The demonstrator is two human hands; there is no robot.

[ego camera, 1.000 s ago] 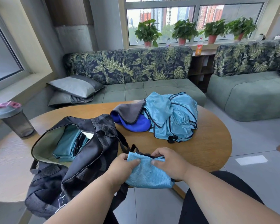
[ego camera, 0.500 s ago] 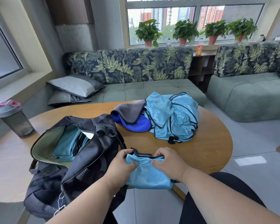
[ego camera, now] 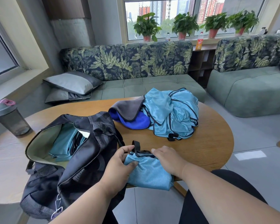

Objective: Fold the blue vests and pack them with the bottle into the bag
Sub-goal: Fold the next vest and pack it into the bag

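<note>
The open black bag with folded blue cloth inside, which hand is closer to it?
Left. The left hand sits right beside the open black bag; the right hand is farther right.

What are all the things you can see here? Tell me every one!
folded vest: 1, light blue, table's near edge, under both hands
vests in bag: a stack, number unclear, teal-blue
bag: 1, black, open, table's left
vest pile: number unclear, light blue, unfolded, far side of table
cloth: 1, royal blue and grey, left of the pile
bottle: 1, dark with pink lid, far left
table: 1, wooden
potted plants: 4, green, windowsill
sofas: 2, green
pillows: 2, grey
left hand: pinches the folded vest
right hand: rests on it
</note>
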